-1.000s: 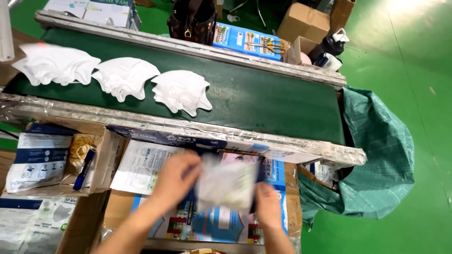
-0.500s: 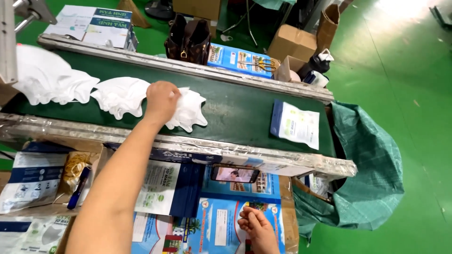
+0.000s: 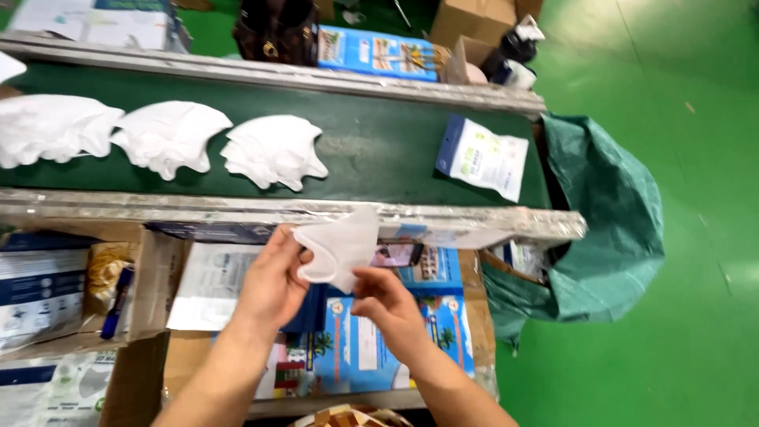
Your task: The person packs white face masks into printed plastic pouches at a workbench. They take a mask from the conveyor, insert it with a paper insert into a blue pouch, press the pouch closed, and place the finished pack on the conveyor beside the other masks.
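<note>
A folded white face mask is held between both hands just below the near rail of the green conveyor belt. My left hand grips its left side and my right hand pinches its lower right edge. On the belt lie three fanned stacks of white masks to the left and a sealed white and blue pouch at the right end.
A cardboard box with blue and white printed packaging sits under my hands. Another box with packets is at the left. A green sack hangs at the belt's right end. Cartons and a dark bag stand beyond the far rail.
My left hand has come back from the mask stack on the belt with one mask, and both hands now hold it. The pouch lies on the belt at the right.
</note>
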